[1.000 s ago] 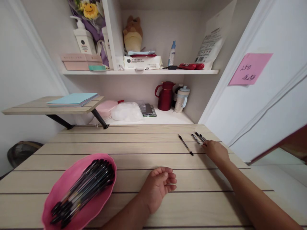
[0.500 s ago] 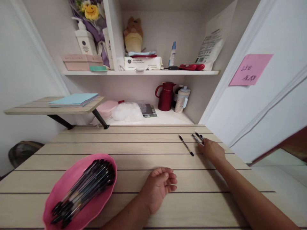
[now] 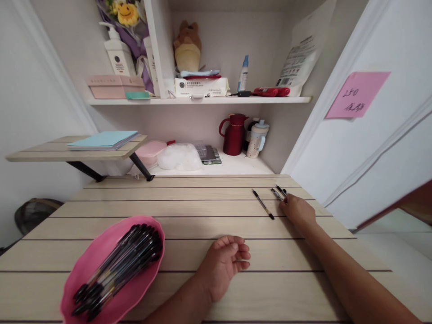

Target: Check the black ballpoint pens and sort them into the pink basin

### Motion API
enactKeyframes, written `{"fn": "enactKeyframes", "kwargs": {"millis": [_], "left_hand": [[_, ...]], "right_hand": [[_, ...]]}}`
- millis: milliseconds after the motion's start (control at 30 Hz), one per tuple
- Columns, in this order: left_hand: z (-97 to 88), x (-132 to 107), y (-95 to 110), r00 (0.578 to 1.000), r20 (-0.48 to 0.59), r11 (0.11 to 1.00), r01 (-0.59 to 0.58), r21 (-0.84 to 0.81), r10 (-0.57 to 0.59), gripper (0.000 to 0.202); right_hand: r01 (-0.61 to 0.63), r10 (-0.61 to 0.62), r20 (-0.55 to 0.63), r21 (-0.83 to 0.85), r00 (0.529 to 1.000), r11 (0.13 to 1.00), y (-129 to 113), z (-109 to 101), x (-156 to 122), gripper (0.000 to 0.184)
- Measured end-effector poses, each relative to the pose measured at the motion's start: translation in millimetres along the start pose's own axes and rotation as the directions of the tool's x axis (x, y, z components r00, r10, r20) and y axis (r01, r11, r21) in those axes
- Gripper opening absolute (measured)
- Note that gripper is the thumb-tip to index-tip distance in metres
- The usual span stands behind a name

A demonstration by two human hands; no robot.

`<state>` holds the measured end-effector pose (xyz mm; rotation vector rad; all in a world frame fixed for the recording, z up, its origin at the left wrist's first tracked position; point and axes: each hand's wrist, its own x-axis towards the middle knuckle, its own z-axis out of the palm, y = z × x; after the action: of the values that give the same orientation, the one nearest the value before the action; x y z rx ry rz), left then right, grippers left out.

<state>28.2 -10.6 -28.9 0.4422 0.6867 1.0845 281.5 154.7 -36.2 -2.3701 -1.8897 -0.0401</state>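
Across the slatted tabletop (image 3: 202,204) lie pens (image 3: 277,194), likely light, stiff, slick, best pinched mid-barrel; the right hand's (image 3: 298,211) grip is hidden, the left hand (image 3: 221,267) loosely half-curled, empty.

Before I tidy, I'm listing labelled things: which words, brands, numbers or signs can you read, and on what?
"250": on the pink note; the handwriting below it is unclear.
"Facial … Towel", probably: on the white packet; its other print is too small.
Too small or blurred: print on the white pump bottle, pink box, blue-capped bottle and white bag, and any on the pens.
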Motion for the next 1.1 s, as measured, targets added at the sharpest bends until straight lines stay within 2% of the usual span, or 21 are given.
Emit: {"fn": "enactKeyframes", "kwargs": {"millis": [167,300,433,533,767,1100], "left_hand": [[-0.2,0.3,0.3,1.0,0.006,1.0,0.007,0.0,-0.007,0.014],[1.4,-0.7,1.0,1.0,-0.006,1.0,0.003,-0.004,-0.003,0.014],[2.2,-1.6,1.3,1.0,0.003,1.0,-0.004,-0.005,0.004,0.013],[2.0,-1.6,1.0,1.0,0.006,1.0,-0.009,0.0,0.009,0.013],[0.8,-1.5,-1.0,1.0,0.003,1.0,-0.02,0.011,0.02,0.012],[0.4,-0.4,-0.3,1.0,0.009,1.0,-0.014,-0.006,0.014,0.017]], "right_hand": [[-0.008,0.008,-0.014,0.038,1.0,0.999,0.9,-8.1,-7.0,0.033],[0.083,-0.085,0.016,0.111,0.996,0.99,-3.8,-14.2,-26.1,0.033],[0.179,-0.184,0.006,0.193,0.983,0.965,-15.9,-9.8,-49.9,0.038],[0.188,-0.187,-0.023,0.128,0.982,0.974,-24.1,-3.5,-57.9,0.035],[0.189,-0.189,-0.002,0.041,0.982,0.981,-26.2,4.0,-49.2,0.026],[0.1,-0.1,0.003,0.026,0.995,0.995,-11.0,4.3,-33.7,0.03]]}}
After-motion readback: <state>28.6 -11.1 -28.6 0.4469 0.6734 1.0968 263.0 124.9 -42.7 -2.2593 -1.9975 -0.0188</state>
